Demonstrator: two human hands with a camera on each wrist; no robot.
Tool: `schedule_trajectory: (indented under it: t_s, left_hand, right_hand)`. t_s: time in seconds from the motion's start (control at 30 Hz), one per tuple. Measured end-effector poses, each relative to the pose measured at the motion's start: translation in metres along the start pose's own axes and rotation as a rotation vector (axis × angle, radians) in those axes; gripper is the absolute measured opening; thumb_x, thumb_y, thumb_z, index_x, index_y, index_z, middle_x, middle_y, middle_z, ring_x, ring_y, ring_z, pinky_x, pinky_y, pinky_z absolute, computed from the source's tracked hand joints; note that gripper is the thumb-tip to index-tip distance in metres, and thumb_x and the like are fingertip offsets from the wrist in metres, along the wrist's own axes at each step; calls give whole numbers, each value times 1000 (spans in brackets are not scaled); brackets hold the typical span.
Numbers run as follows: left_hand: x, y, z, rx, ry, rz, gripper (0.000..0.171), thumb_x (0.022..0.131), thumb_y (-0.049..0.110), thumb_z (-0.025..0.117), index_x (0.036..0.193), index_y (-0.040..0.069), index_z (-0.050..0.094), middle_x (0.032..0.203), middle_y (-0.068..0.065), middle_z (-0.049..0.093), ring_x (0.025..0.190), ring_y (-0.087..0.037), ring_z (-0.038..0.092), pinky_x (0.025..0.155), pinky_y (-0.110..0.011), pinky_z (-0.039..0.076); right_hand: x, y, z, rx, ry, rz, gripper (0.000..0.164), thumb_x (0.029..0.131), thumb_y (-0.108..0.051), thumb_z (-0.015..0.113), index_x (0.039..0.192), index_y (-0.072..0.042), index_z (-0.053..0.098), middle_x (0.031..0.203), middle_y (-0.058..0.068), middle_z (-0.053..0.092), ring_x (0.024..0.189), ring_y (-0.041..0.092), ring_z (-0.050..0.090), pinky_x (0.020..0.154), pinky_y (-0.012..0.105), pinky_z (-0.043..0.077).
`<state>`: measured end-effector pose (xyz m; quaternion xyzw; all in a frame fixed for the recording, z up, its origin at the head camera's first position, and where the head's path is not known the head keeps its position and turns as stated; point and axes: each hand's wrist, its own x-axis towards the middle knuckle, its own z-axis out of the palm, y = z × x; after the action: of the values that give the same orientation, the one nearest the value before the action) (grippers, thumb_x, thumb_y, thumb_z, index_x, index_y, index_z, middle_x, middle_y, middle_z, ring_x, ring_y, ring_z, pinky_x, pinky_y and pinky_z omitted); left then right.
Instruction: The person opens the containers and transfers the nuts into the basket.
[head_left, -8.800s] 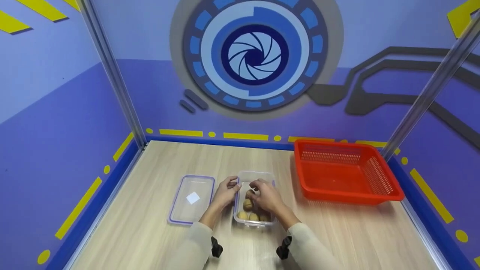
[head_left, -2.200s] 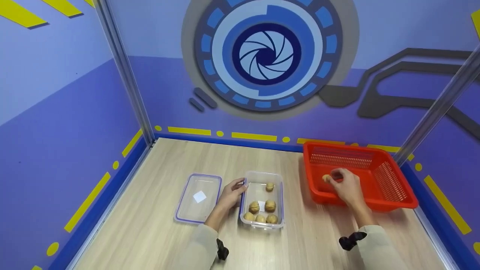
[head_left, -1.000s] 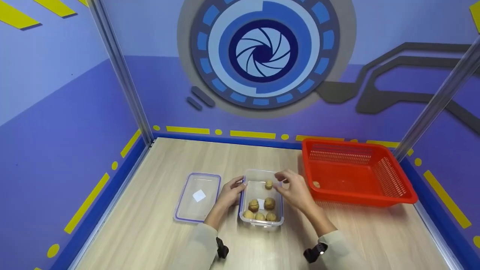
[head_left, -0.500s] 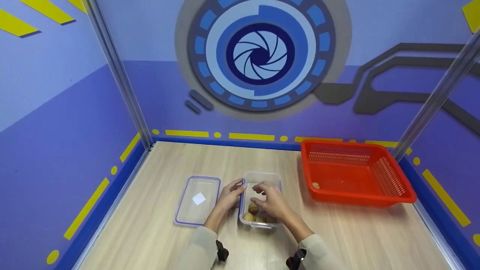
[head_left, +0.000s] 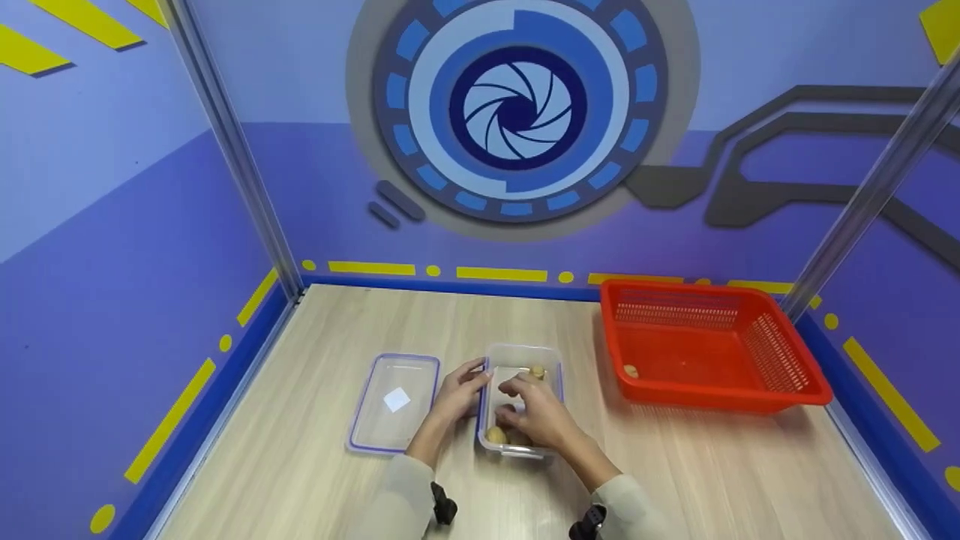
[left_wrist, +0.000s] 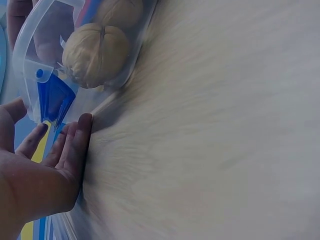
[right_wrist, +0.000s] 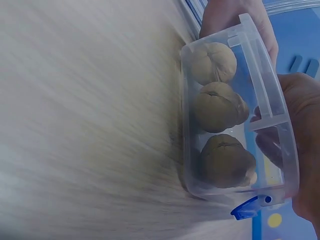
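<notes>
The left hand (head_left: 454, 394) rests, fingers relaxed, against the left of the clear box (head_left: 521, 354); the right hand (head_left: 537, 409) reaches among the near walnuts (head_left: 496, 435) inside, any grip hidden; picking one seems underway, calling for a secure pinch.

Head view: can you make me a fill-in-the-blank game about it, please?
1. In the head view, the lid lies to the ____ of the clear box.
2. The red basket has exactly ____ walnut showing inside.
3. The right hand reaches into the ____, not the basket.
4. The left hand is at the box's side facing the see-through ____.

Missing words: left; one; box; lid.
</notes>
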<state>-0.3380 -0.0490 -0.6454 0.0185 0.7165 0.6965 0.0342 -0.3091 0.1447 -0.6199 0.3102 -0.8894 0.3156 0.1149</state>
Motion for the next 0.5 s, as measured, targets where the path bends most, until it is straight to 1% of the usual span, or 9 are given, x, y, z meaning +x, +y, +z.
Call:
schedule_trajectory:
  t_s: [0.13, 0.27, 0.4, 0.5]
  left_hand:
    - [0, 1, 2, -3, -1, -9, 49, 104, 16, 68, 147, -5, 56, 126, -24, 70, 112, -34, 69, 90, -35, 57]
    - [3, 3, 2, 56, 7, 17, 47, 102, 16, 69, 143, -4, 60, 123, -22, 71, 107, -28, 69, 88, -33, 57]
    - [5, 3, 0, 118, 16, 38, 45, 102, 16, 70, 141, -2, 62, 122, -22, 72, 105, -25, 69, 88, -34, 57]
    - [7, 2, 0, 122, 5, 46, 44, 102, 15, 70, 141, -3, 61, 123, -22, 72, 107, -26, 69, 90, -36, 57]
  right_hand:
    - [-2, -1, 0, -20, -11, 5, 30, 87, -15, 86, 111, 1, 75, 106, 9, 74, 96, 25, 72, 85, 44, 61]
    - [-3, -2, 1, -34, -40, 6, 30, 87, -15, 86, 111, 1, 75, 105, 9, 74, 96, 25, 72, 85, 42, 61]
    - [-1, -2, 2, -42, -66, -2, 32, 87, -15, 86, 112, 2, 75, 106, 10, 74, 96, 26, 73, 85, 41, 62]
    - [-1, -2, 1, -64, -75, -11, 34, 86, -14, 87, 113, 2, 75, 105, 10, 74, 95, 27, 73, 84, 41, 62]
